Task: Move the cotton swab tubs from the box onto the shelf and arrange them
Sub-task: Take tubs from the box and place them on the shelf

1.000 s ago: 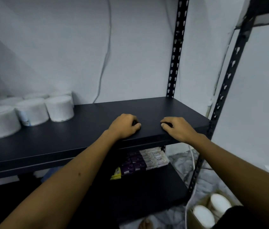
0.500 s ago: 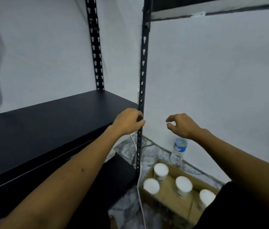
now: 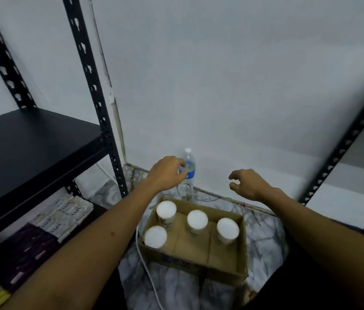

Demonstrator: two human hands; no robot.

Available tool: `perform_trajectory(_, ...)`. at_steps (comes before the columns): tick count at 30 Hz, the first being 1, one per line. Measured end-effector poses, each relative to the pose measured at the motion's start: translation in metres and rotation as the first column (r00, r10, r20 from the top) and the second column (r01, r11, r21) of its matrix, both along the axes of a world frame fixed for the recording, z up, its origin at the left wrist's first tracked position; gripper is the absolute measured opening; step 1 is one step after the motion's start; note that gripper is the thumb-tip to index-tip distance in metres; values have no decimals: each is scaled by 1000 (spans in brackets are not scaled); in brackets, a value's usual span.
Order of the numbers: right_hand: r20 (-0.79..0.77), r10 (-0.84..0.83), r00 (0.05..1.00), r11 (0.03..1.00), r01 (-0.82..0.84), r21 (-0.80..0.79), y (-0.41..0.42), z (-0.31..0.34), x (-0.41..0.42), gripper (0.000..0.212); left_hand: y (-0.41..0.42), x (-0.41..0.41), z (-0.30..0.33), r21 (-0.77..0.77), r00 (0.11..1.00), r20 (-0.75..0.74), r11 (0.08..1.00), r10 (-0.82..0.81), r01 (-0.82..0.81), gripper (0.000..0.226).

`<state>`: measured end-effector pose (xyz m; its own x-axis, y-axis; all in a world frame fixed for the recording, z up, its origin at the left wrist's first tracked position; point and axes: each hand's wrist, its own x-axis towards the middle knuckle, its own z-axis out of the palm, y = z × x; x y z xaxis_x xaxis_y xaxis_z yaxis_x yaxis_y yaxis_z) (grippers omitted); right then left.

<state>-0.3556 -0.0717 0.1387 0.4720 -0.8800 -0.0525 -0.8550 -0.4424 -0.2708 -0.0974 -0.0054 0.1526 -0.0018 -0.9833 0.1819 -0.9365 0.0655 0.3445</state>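
Beside the black shelf (image 3: 33, 142), a person's left hand (image 3: 167, 173) and right hand (image 3: 247, 183) hover loosely curled and empty above a cardboard box (image 3: 232, 268) holding four cotton swab tubs (image 3: 197, 219) yet to move.

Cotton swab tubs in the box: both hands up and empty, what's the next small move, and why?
Probably lower both hands into the cardboard box and grasp a tub each. Four white-lidded tubs stand upright in it, the left hand and right hand hover above it holding nothing, and the black shelf has bare space.
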Motion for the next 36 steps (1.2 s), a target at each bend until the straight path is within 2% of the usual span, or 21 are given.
perform_trajectory(6, 11, -27, 1000, 986, 24, 168, -20, -72, 9, 38, -28, 17, -63, 154, 999, -16, 987, 44, -41, 34)
perform_trajectory(11, -19, -20, 1000, 961, 24, 275, -33, -134, 28, 35, -42, 42, -136, 353, 995, -21, 932, 95, -82, 34)
perform_trajectory(15, -11, 4, 1000, 944, 0, 331, -38, -174, 45, 32, -46, 52, -183, 453, 989, -13, 882, 150, -128, 47)
perform_trajectory(19, -6, -16, 1000, 920, 17, 393, -43, -222, 59, 51, -59, 55, -222, 461, 986, -29, 877, 164, -132, 61)
perform_trajectory(25, 46, -102, 994, 938, 81, 336, -44, -266, 86, 72, -79, 58, -272, 429, 992, 54, 894, 117, -129, 79)
perform_trajectory(29, 19, -127, 992, 926, 112, 361, -46, -295, 101, 87, -86, 61, -299, 406, 990, 63, 903, 125, -140, 85)
perform_trajectory(32, 28, -150, 988, 922, 130, 364, -46, -309, 108, 92, -85, 62, -312, 389, 989, 86, 910, 123, -147, 85)
perform_trajectory(36, 72, -164, 984, 939, 134, 316, -48, -318, 113, 88, -85, 62, -324, 332, 985, 131, 932, 111, -149, 79)
